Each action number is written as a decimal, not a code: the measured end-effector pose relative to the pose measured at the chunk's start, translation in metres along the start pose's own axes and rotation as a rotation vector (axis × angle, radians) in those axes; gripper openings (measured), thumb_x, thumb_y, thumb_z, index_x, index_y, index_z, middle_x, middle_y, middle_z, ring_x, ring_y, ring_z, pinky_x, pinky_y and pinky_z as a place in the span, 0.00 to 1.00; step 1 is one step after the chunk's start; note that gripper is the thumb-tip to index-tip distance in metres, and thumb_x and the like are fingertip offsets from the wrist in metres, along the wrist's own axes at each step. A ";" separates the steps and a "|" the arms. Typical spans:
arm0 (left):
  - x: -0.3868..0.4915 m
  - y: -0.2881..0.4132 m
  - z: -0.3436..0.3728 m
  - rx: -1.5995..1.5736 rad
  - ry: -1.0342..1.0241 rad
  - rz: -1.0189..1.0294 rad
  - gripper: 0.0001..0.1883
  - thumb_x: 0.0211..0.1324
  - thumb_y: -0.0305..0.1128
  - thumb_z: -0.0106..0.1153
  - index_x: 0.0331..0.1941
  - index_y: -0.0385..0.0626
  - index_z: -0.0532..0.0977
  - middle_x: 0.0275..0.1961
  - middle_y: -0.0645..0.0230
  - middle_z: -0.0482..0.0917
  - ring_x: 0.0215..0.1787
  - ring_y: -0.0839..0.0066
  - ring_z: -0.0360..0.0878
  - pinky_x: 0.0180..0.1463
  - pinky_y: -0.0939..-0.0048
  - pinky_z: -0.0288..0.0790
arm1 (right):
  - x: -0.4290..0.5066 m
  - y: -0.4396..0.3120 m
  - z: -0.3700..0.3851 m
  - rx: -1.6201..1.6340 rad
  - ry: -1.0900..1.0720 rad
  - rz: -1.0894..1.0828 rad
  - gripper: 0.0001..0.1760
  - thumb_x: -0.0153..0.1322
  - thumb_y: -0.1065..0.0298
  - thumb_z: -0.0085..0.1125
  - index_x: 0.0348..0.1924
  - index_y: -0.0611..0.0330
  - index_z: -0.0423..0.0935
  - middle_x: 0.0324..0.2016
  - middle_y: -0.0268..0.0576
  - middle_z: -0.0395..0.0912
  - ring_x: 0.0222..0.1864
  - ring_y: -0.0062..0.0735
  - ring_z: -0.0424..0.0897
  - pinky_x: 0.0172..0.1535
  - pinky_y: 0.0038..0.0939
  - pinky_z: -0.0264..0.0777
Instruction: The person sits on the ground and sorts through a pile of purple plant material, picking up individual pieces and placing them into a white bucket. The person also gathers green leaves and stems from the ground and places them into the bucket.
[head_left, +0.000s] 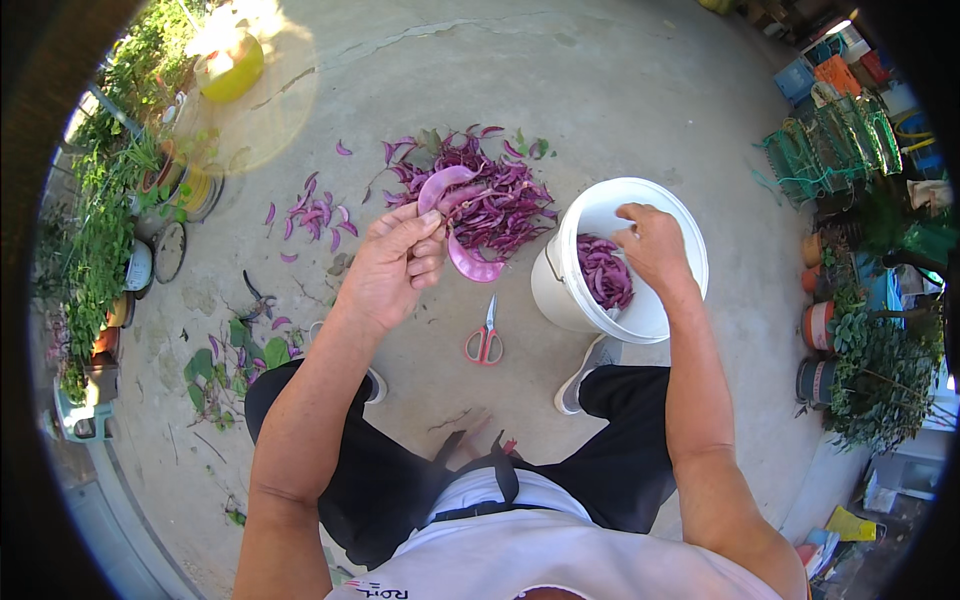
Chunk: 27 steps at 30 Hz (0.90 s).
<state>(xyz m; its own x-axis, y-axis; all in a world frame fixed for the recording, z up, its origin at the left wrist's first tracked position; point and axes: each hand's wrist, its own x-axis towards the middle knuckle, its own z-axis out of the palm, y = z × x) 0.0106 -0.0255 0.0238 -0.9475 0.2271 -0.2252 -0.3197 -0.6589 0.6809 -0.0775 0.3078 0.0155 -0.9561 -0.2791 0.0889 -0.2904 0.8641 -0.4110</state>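
My left hand (401, 259) pinches several purple bean pods (448, 189) between thumb and fingers, held up before me. Beyond and below it, a large heap of purple bean pods (502, 217) lies on the concrete. Over the mouth of a white plastic bucket (686, 247), my right hand (654, 241) has its thumb and forefinger apart, with nothing visible in it. Inside the bucket, purple pods (604, 274) are piled on the left side. Scissors (485, 339) with red-rimmed handles lie on the ground between my feet, blades pointing away.
A small scatter of pods (319, 214) lies left of the heap. Cut vines and leaves (232, 364) are strewn by my left leg. Potted plants (157, 176) line the left side. Green netting traps (832, 146) and more pots (819, 326) stand along the right.
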 end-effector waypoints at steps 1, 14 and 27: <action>0.003 -0.003 0.001 -0.027 -0.009 -0.022 0.08 0.69 0.34 0.59 0.35 0.45 0.74 0.23 0.82 0.64 0.21 0.90 0.56 0.23 0.83 0.52 | -0.002 -0.013 0.002 0.233 0.035 -0.076 0.17 0.64 0.67 0.65 0.44 0.66 0.84 0.39 0.56 0.85 0.40 0.51 0.85 0.45 0.41 0.79; 0.009 -0.028 0.010 -0.085 -0.084 -0.217 0.12 0.69 0.38 0.59 0.31 0.49 0.71 0.21 0.84 0.60 0.19 0.90 0.53 0.22 0.84 0.50 | -0.010 -0.088 0.030 0.469 0.043 -0.379 0.33 0.65 0.48 0.68 0.56 0.63 0.78 0.57 0.55 0.77 0.60 0.52 0.77 0.61 0.44 0.72; 0.008 -0.030 0.024 0.122 0.047 -0.259 0.09 0.70 0.38 0.59 0.36 0.47 0.74 0.24 0.82 0.66 0.19 0.92 0.56 0.20 0.86 0.51 | -0.026 -0.097 0.056 0.680 -0.181 -0.361 0.19 0.65 0.64 0.68 0.42 0.71 0.79 0.30 0.48 0.82 0.31 0.40 0.83 0.41 0.38 0.78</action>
<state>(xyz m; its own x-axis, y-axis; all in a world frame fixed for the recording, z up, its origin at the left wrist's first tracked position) 0.0132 0.0130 0.0182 -0.8344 0.3416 -0.4326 -0.5509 -0.4913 0.6746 -0.0220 0.2082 0.0023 -0.7692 -0.6076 0.1978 -0.4391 0.2778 -0.8544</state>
